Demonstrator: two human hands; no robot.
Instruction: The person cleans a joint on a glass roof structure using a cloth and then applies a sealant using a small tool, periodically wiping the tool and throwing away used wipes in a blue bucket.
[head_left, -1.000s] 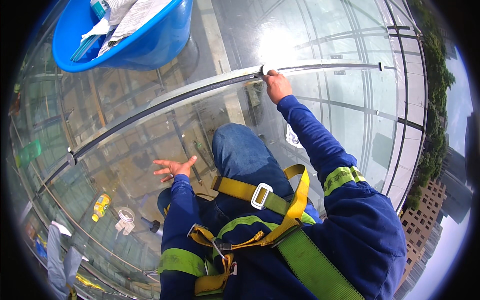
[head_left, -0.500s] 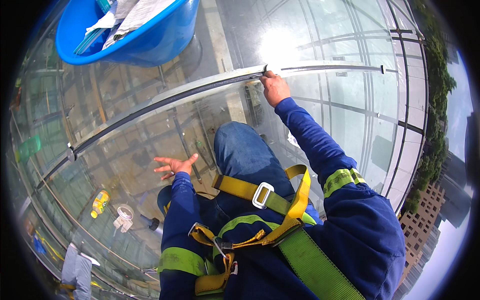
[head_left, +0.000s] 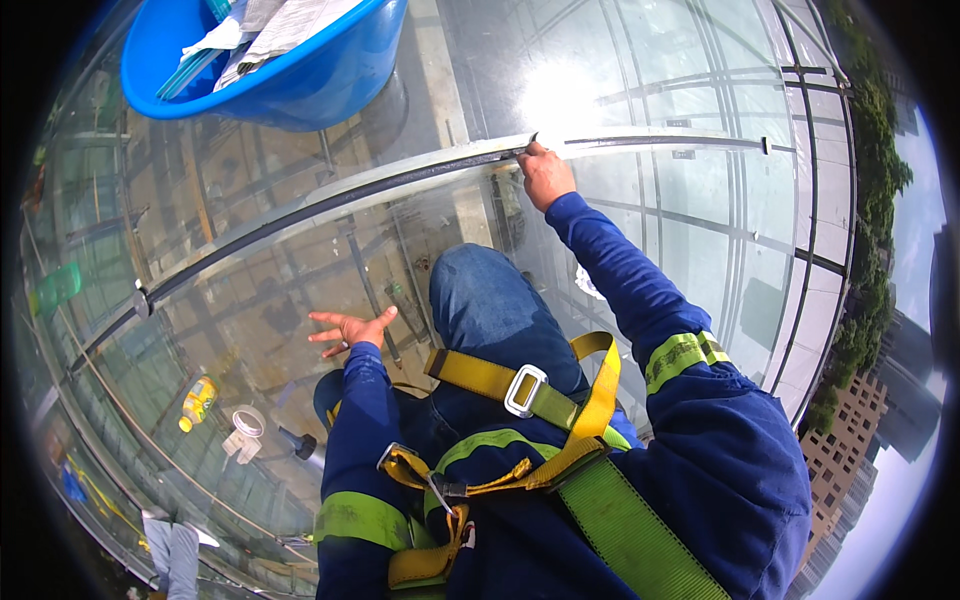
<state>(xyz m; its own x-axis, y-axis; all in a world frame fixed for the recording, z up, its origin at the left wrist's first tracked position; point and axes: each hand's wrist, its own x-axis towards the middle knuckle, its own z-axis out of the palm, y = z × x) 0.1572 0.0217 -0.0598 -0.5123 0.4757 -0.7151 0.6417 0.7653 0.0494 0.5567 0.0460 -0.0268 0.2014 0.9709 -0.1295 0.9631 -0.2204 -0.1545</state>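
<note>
My right hand (head_left: pixel 547 175) is closed at the long joint between two glass panels. A small dark pointed piece (head_left: pixel 533 138) sticks up at its fingertips; its kind is too small to tell. To the left of the hand, a black strip (head_left: pixel 330 195) runs along the joint, with pale bands beside it. My left hand (head_left: pixel 352 328) hangs with spread fingers above the glass, left of my bent knee (head_left: pixel 490 295), and holds nothing.
A blue tub (head_left: pixel 330 75) with papers stands at upper left. A yellow bottle (head_left: pixel 199 402), a tape roll (head_left: pixel 248 421) and a dark-ended tool (head_left: pixel 299 443) lie at left. Another person's legs (head_left: pixel 175 555) show at lower left. The glass edge (head_left: pixel 850 180) curves at right.
My right hand has slid slightly left along the joint, still closed. My left hand stays spread. The tub sits a little further right in the view.
</note>
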